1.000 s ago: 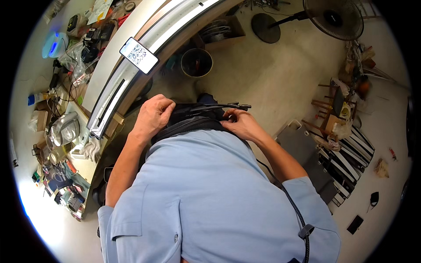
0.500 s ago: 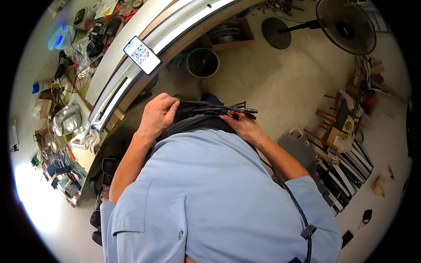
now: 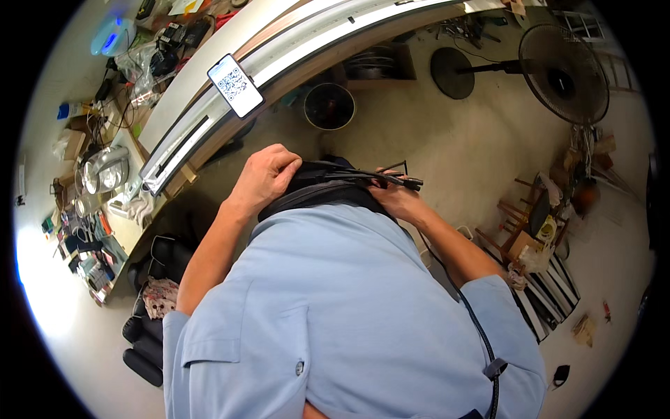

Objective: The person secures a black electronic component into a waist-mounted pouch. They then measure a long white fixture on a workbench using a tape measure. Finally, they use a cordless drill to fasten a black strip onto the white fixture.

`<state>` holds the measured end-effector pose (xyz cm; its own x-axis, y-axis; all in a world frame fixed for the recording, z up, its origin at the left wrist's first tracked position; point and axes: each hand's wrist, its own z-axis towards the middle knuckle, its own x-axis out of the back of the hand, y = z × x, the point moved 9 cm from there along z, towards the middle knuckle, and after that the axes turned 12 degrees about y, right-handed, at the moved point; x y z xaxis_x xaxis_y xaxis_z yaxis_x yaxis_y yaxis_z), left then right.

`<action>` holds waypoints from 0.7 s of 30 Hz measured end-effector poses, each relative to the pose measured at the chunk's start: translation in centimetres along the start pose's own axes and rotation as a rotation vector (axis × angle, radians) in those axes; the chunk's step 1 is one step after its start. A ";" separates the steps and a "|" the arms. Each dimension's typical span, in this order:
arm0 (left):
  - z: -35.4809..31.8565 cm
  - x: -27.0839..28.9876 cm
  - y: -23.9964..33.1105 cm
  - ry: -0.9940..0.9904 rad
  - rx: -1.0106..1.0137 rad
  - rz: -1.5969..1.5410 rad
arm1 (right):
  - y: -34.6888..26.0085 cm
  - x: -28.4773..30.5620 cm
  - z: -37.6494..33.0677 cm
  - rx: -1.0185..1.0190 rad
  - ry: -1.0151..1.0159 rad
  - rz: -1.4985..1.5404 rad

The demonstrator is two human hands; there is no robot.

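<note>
Apparently you're adjusting the black waist gear (image 3: 322,193) at the hem of your blue shirt (image 3: 377,286) — left hand (image 3: 269,174) pinching its edge, right hand (image 3: 399,200) by the black cables (image 3: 391,177), its grip impossible to tell — so next probably calls for a steady left hold.

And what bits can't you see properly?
Head view:
Left hand: fingertips hidden, curled in at the black cloth.
Right hand: fingertips partly hidden behind black cables.
Round bin: contents lost in shadow.
Blue shirt: cut off by the lower edge.
</note>
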<state>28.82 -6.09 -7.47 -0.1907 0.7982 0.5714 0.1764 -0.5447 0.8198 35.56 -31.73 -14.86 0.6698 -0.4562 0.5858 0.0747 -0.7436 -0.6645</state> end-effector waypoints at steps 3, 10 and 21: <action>0.5 0.1 0.2 -0.063 0.037 0.016 | 0.6 1.1 -1.6 -0.310 -0.234 -0.041; 0.5 -0.1 0.2 -0.045 0.033 0.049 | -6.7 9.0 -3.3 0.105 -0.252 -0.208; 0.1 0.0 -0.2 -0.022 0.051 0.034 | -7.9 6.4 0.4 0.424 -0.067 0.061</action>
<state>28.92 -5.94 -7.68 -0.1628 0.7854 0.5971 0.2310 -0.5580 0.7970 39.56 -28.56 -6.05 0.7280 -0.4497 0.5175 0.3214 -0.4430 -0.8369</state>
